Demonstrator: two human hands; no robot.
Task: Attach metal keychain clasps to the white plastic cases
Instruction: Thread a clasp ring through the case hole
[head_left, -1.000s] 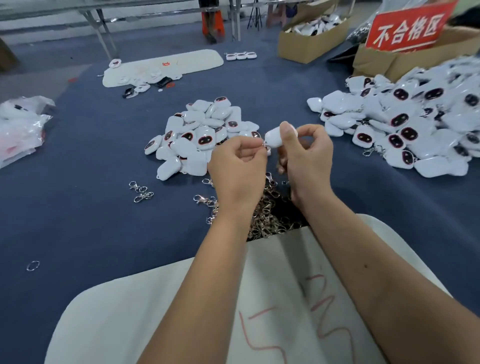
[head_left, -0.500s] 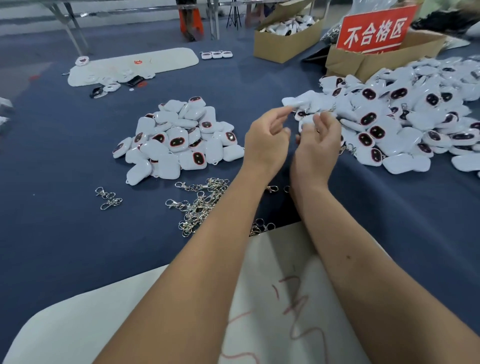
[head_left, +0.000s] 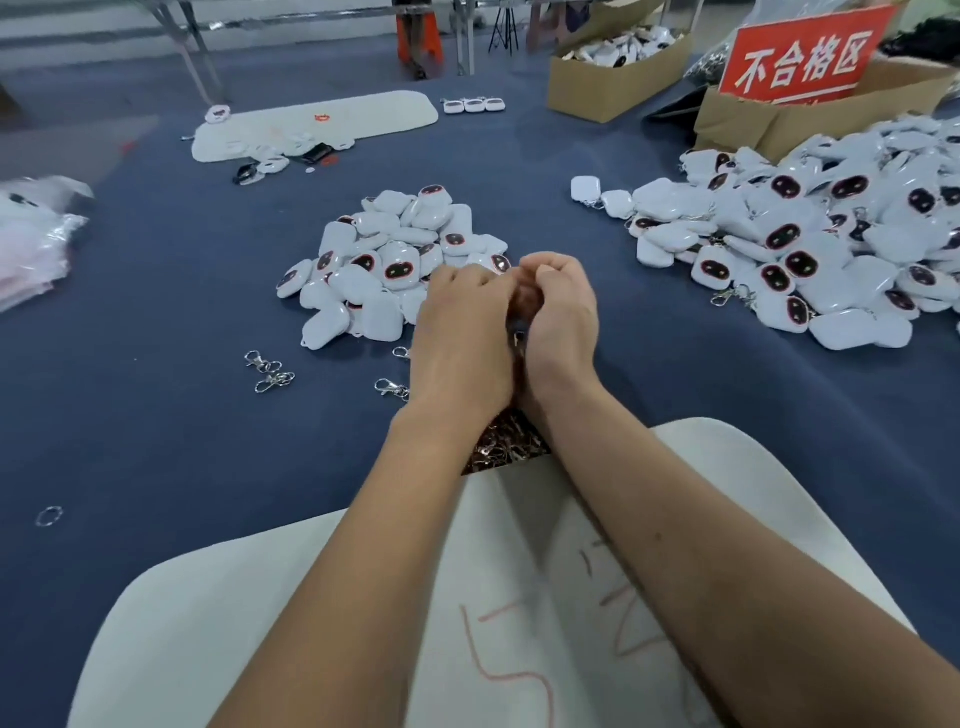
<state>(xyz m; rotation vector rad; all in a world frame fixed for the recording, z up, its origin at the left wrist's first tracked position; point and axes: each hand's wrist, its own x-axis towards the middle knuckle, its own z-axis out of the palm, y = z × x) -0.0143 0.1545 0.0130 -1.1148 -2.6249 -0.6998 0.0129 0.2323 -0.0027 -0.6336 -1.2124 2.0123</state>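
A heap of white plastic cases (head_left: 374, 260) with dark oval faces lies mid-table. A larger pile of cases (head_left: 810, 234), some with clasps on, spreads at the right. Metal clasps (head_left: 506, 441) are heaped under my wrists, and loose clasps (head_left: 270, 371) lie to the left. My left hand (head_left: 462, 332) and my right hand (head_left: 563, 317) are pressed together at the near edge of the middle heap, backs up, fingers curled. A small glint of metal (head_left: 518, 338) shows in the gap between them. What each hand holds is hidden.
A white pad (head_left: 260, 597) with red marks lies under my forearms. Another pad (head_left: 322, 122) with parts sits far left, with plastic bags (head_left: 31, 234) at the left edge. Cardboard boxes (head_left: 602, 83) and a red sign (head_left: 802, 60) stand at the back right. A loose ring (head_left: 49, 516) lies near left.
A second ago both hands worked on a case, then reached to the right pile with fingers opening. Now they are back at the middle heap, curled together, and that case is gone.
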